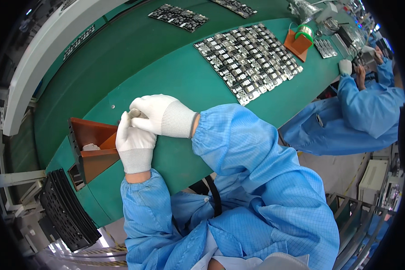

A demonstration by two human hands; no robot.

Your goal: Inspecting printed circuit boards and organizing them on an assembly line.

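The fingers (140, 104) of the right hand (159, 115) are bent and come together with those of the left hand (136, 141). Both hands, in white gloves (173, 119), are nearly closed, and I cannot tell if some small thing is between them. A brown bin (99, 167) stands just beside the left hand, on the green table (175, 81). Many circuit boards (252, 63) lie farther away, to the right.
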